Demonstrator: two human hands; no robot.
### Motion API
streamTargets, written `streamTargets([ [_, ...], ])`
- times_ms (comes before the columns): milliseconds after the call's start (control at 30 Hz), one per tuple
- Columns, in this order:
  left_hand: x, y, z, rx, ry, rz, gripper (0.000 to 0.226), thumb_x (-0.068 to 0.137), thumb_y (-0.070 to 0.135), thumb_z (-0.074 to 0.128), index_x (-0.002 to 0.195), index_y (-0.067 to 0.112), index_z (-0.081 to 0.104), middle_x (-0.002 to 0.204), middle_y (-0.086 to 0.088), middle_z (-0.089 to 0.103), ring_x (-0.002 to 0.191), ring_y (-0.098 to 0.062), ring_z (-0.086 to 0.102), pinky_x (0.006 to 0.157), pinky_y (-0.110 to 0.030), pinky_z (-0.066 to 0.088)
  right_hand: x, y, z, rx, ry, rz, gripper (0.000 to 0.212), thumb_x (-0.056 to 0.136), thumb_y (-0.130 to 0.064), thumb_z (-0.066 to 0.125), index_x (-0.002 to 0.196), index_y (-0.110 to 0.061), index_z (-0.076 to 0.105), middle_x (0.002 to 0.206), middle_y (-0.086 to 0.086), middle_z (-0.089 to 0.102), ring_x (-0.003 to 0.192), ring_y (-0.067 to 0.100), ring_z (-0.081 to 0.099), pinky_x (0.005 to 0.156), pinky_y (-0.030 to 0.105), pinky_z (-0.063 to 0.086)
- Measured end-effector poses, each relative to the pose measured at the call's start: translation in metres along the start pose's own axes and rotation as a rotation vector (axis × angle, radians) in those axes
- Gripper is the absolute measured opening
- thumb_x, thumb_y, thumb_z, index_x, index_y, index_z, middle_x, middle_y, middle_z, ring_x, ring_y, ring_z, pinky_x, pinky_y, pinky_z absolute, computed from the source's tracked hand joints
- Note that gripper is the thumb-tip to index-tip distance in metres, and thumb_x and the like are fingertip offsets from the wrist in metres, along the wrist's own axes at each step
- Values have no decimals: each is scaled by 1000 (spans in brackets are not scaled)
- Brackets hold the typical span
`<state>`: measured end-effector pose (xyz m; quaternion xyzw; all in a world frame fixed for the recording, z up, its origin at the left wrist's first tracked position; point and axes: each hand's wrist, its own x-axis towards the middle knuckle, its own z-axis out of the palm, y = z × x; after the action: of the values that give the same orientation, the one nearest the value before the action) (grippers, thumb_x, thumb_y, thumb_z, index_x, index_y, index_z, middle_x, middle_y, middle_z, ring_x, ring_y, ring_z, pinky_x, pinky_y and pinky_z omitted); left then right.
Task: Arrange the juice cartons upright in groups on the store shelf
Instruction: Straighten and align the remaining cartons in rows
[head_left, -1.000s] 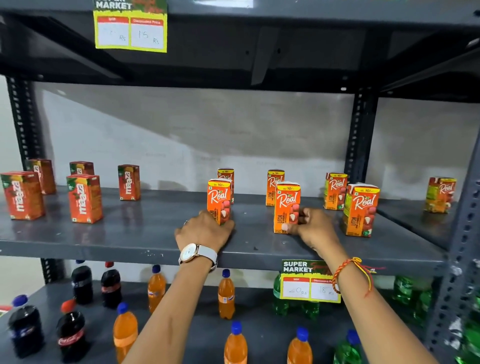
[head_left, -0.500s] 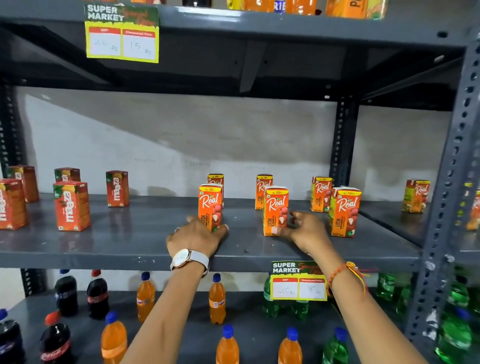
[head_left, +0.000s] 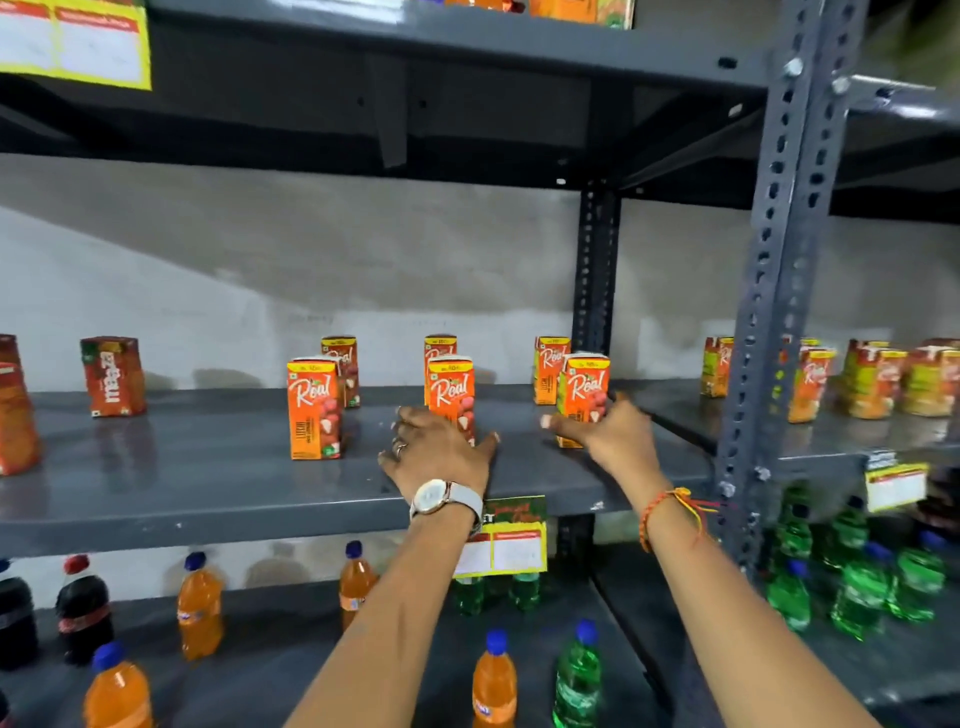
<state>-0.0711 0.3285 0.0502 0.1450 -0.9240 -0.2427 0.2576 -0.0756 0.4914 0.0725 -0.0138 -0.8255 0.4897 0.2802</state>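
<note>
I see six orange Real litchi cartons standing upright on the grey middle shelf (head_left: 208, 483), in three front-and-back pairs. The left front carton (head_left: 314, 409) stands free, with its partner (head_left: 344, 370) just behind it. My left hand (head_left: 439, 453) wraps the base of the middle front carton (head_left: 451, 391), fingers spread on one side and thumb on the other, touching it; I cannot tell how firmly it presses. A second carton (head_left: 439, 345) stands behind that one. My right hand (head_left: 610, 439) is at the foot of the right front carton (head_left: 584, 389), thumb stretched out left and fingers curled round the far side, covering the lower part; the back carton (head_left: 550, 368) stands near it. A white wristwatch (head_left: 441, 498) sits on my left wrist, an orange thread band (head_left: 670, 512) on my right. Further left stands a red Maaza carton (head_left: 113, 375). A yellow price tag (head_left: 501, 540) hangs from the shelf edge, and orange soda bottles (head_left: 200, 605) stand on the shelf below.
</note>
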Motion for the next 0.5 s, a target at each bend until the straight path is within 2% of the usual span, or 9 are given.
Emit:
streamTargets([
  [100, 5, 1, 8, 19, 27, -42, 81, 82, 54, 56, 134, -3, 32, 124, -18, 60, 119, -36, 53, 107, -49, 29, 3, 4, 3, -22, 26, -6, 38, 66, -30, 80, 96, -10, 68, 90, 5, 70, 75, 13, 61, 66, 20, 44],
  [167, 6, 1, 8, 21, 28, -43, 64, 85, 50, 55, 124, 1, 41, 117, -15, 64, 115, -36, 55, 106, -49, 29, 5, 6, 6, -30, 51, -3, 38, 66, -29, 79, 97, -10, 68, 98, 9, 73, 84, 21, 66, 73, 26, 49],
  [300, 3, 2, 5, 52, 34, -28, 60, 86, 50, 54, 121, 3, 44, 112, -14, 65, 113, -35, 56, 104, -48, 31, 7, 9, 7, -56, 50, 9, 40, 68, -30, 78, 99, -10, 66, 104, 12, 72, 91, 24, 67, 78, 31, 51],
  [500, 4, 1, 7, 63, 20, -18, 56, 86, 52, 53, 117, 5, 44, 113, -13, 66, 116, -36, 55, 106, -50, 30, 9, 11, 5, -67, 16, 21, 46, 70, -31, 76, 106, -5, 64, 111, 15, 69, 98, 28, 65, 78, 27, 45],
])
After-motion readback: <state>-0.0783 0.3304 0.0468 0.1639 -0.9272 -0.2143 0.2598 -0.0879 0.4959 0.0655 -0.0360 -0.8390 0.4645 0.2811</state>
